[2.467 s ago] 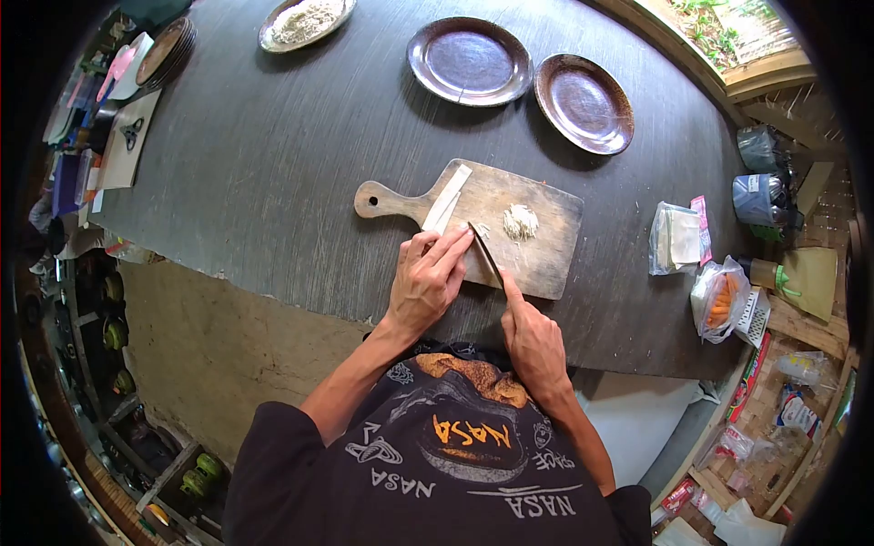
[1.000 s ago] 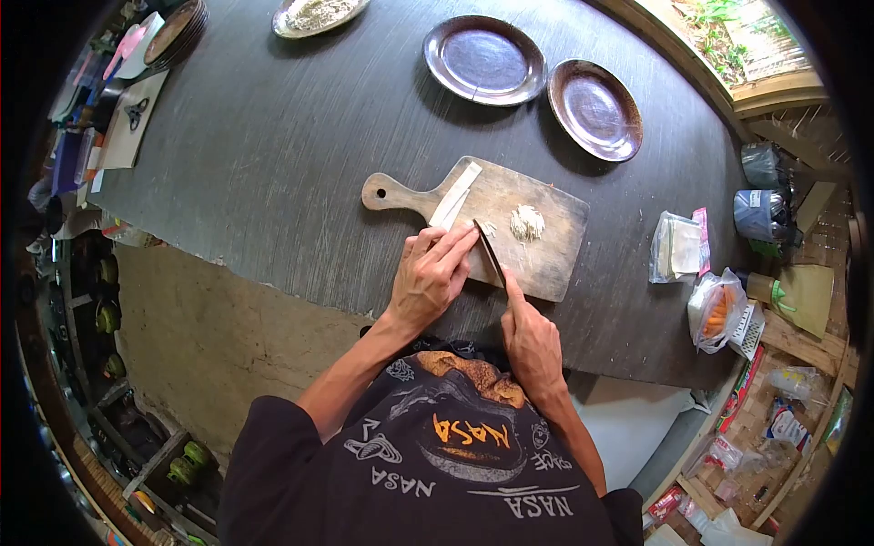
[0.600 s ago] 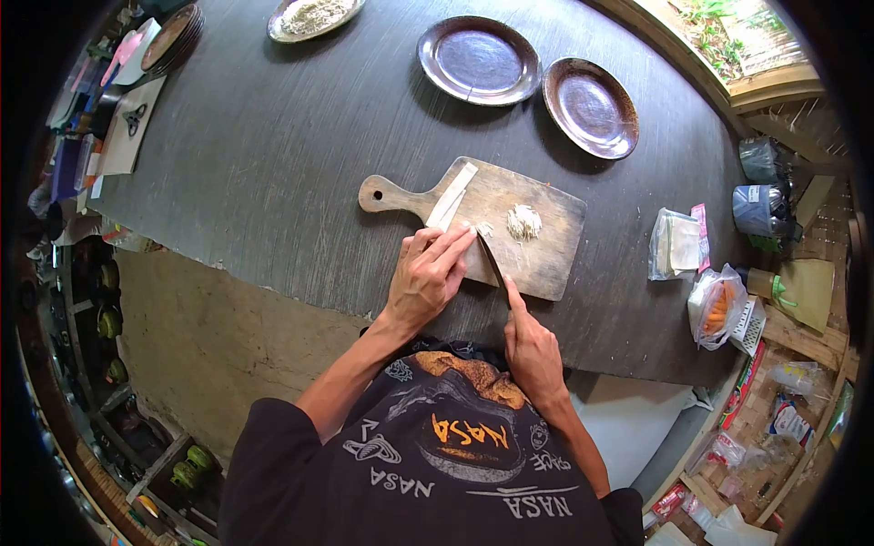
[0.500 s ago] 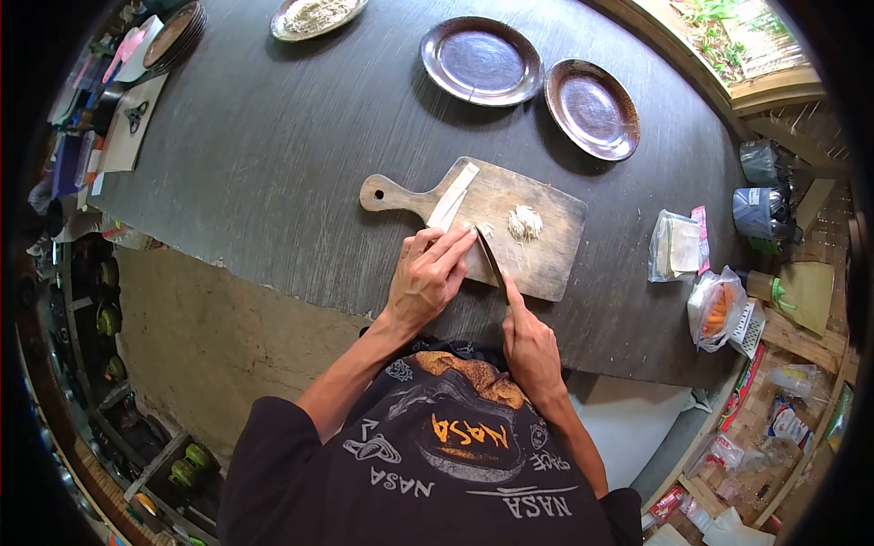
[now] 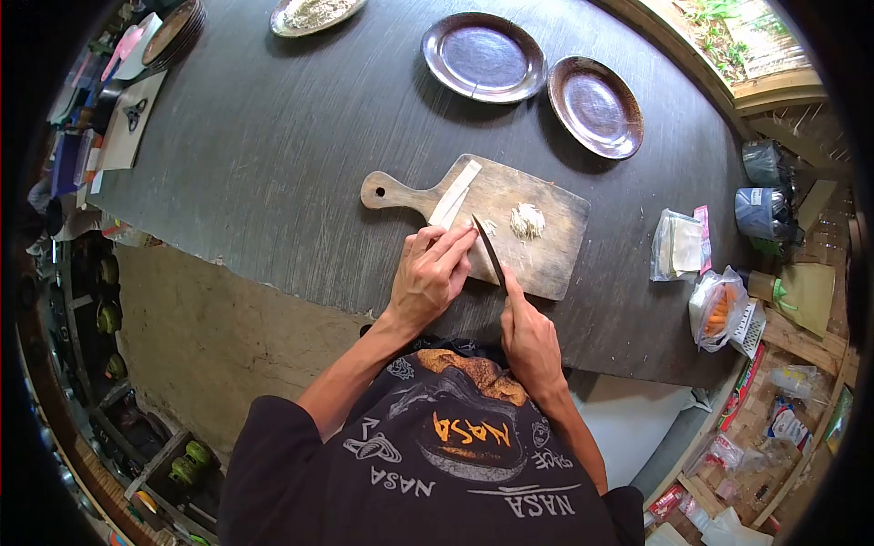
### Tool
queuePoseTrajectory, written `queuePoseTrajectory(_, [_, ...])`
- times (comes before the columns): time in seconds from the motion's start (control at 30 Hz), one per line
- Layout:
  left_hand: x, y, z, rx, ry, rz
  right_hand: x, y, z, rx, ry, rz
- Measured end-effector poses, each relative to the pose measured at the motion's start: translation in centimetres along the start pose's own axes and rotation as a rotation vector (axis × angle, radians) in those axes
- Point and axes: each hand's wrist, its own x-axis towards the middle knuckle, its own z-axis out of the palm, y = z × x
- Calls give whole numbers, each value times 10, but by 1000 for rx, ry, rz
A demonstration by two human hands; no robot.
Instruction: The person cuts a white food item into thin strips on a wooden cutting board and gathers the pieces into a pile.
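A wooden cutting board (image 5: 551,259) with a round-ended handle lies on the dark table. My right hand (image 5: 532,348) grips a knife (image 5: 490,250), its dark blade slanting over the board with the tip beside my left fingertips. With fingers bunched together, my left hand (image 5: 426,280) holds down pale, flat food strips (image 5: 455,194) at the board's left side; the ends under the fingers are hidden. A small heap of thin white shreds (image 5: 526,221) rests on the board to the right of the blade. A few loose shreds lie between blade and heap.
Two brown plates (image 5: 483,58) (image 5: 595,107) stand beyond the board. A plate of pale shreds (image 5: 317,13) is at the far left. To the right lie a plastic packet (image 5: 678,246) and a bag of carrots (image 5: 717,309). Scissors (image 5: 135,114) lie far left.
The knife's tip has shifted slightly away from me, above the left fingertips. My left hand stays on the strips, and the shred heap looks much the same.
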Motion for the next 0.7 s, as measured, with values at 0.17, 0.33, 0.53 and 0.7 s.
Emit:
queuePoseTrajectory(0.17, [0, 0, 2, -12, 20, 5, 1, 0, 0, 13, 0, 3])
queuePoseTrajectory(0.33, [1, 1, -1, 3, 6, 5, 2, 1, 2, -16, -17, 26])
queuePoseTrajectory(0.53, [0, 3, -3, 68, -31, 15, -10, 3, 0, -130, -33, 49])
queuePoseTrajectory(0.7, [-2, 1, 0, 61, -24, 33, -23, 14, 0, 18, -12, 26])
